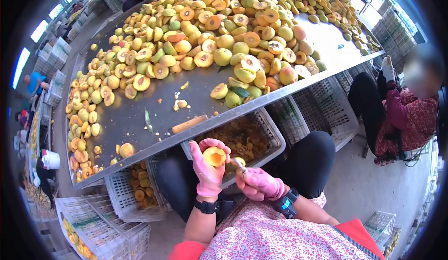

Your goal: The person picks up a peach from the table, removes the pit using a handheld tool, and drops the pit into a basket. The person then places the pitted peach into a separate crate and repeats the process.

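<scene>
The person sits at the near edge of the table [140, 115], both hands in pink gloves, held low over the grey crate [270, 134] that sits under that edge. The left hand [208, 169] is closed around a peach half [214, 156], cut face up, its hollow turned toward the other hand. The right hand [259, 184] is clenched on a small tool [239, 164], whose metal tip sits at the rim of the half, just beside the hollow. I cannot tell whether a stone is in the fruit or already out.

By my reckoning the step in hand is the pitting or trimming of this one half, done over the crate so the scraps drop into it; the crate already holds a layer of brownish bits. The next move, as I judge it, calls for a short turn of the tool against the flesh, with the left fingers kept clear of the tip, then putting the half down somewhere.

On the table, beyond its near edge, a wooden-handled tool [189, 123] lies alone, with a few scraps near it. Farther back the big heap of peaches [224, 31], whole and halved, fills the tabletop. Another person [401, 115] sits at the right end of the table, and white crates [126, 194] stand under its left part.
</scene>
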Motion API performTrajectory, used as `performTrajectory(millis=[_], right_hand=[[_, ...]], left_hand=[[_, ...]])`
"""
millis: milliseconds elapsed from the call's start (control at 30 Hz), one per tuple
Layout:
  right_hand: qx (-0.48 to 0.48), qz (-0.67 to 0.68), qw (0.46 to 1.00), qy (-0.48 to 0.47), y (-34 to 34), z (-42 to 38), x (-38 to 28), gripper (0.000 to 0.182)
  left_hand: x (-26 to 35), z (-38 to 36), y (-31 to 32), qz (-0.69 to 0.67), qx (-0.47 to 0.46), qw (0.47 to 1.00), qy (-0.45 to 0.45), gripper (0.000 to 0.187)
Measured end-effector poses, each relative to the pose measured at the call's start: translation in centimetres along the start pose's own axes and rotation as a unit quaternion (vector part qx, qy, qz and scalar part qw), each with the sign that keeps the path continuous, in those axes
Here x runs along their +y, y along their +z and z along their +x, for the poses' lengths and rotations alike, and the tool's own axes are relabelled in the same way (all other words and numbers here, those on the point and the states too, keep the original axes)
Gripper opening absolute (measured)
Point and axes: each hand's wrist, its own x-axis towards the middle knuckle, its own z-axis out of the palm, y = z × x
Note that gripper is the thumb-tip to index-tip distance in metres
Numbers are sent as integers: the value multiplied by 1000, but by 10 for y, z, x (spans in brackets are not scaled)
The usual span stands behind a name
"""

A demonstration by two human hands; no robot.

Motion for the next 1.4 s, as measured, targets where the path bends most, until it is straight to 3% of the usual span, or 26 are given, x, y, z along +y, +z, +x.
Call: performTrajectory(millis=[67, 100, 167, 200, 233, 267, 300, 400, 467, 500, 533, 567, 600, 633, 700, 767, 900, 933, 967, 1033, 1067, 1100, 1167, 1233, 1300, 1400], right_hand=[[164, -139, 976, 27, -9, 16, 0, 39], [234, -453, 860, 27, -20, 27, 7, 42], [241, -708, 656, 105, -57, 32, 43, 49], [235, -701, 661, 126, -52, 31, 37, 56], [229, -695, 665, 150, -43, 27, 29, 63], [241, -697, 663, 126, -41, 24, 29, 64], [263, -679, 679, 88, -34, 21, 25, 60], [271, -657, 699, 76, -34, 19, 28, 53], [210, -675, 692, 142, -37, 21, 29, 49], [207, -677, 693, 136, -38, 21, 29, 49], [203, -670, 701, 133, -38, 21, 29, 48], [200, -663, 709, 131, -37, 22, 26, 47], [194, -658, 714, 142, -34, 21, 19, 45], [197, -658, 714, 136, -32, 19, 15, 45], [192, -650, 722, 140, -31, 17, 14, 45], [197, -654, 718, 133, -33, 18, 15, 43], [181, -663, 719, 100, -37, 19, 24, 40], [178, -670, 715, 90, -33, 19, 22, 39], [173, -677, 711, 80, -29, 20, 19, 37], [180, -665, 725, 23, -19, 20, 12, 36], [189, -649, 736, -31, -13, 19, 8, 36], [187, -649, 737, -29, -5, 17, 1, 36], [193, -539, 815, -87, 12, 12, -17, 35], [200, -513, 829, -101, 30, 6, -32, 38], [210, -483, 842, -113, 44, -2, -42, 40], [192, -511, 828, -128, 61, -14, -48, 40]], left_hand=[[23, -8, 3, 46, 4, 998, 53, 62], [36, -14, 6, 87, 7, 992, 93, 60], [75, -33, 4, 200, 19, 950, 240, 59], [101, -44, -2, 278, 51, 915, 287, 53], [120, -51, -11, 396, 158, 832, 355, 48], [148, -62, -31, 603, 154, 676, 395, 40], [181, -68, -60, 686, 196, 623, 320, 32], [208, -52, -63, 681, 221, 619, 322, 23], [224, -19, -18, 658, 174, 684, 262, 26], [231, 9, -15, 731, 131, 605, 287, 28], [233, 35, -2, 739, 116, 602, 279, 33], [236, 68, 6, 715, 145, 652, 207, 40], [244, 107, -1, 756, 137, 612, 189, 47], [250, 145, -10, 837, 130, 475, 238, 49], [260, 219, -42, 851, 110, 453, 243, 65], [251, 239, -23, 878, 156, 435, 123, 75], [243, 219, 5, 894, 95, 428, 97, 59], [237, 211, 3, 899, 63, 386, 198, 50], [239, 202, 2, 900, 65, 383, 199, 50], [234, 179, 7, 758, 67, 644, 78, 48], [225, 164, 5, 687, 50, 718, 103, 46], [219, 148, 4, 625, 15, 775, 91, 39], [184, 88, 27, 447, -50, 891, 66, 34], [145, 49, 22, 250, -89, 964, 2, 40], [110, 15, 26, 106, -12, 992, -68, 48], [69, -15, 35, 83, 18, 993, -79, 58]])
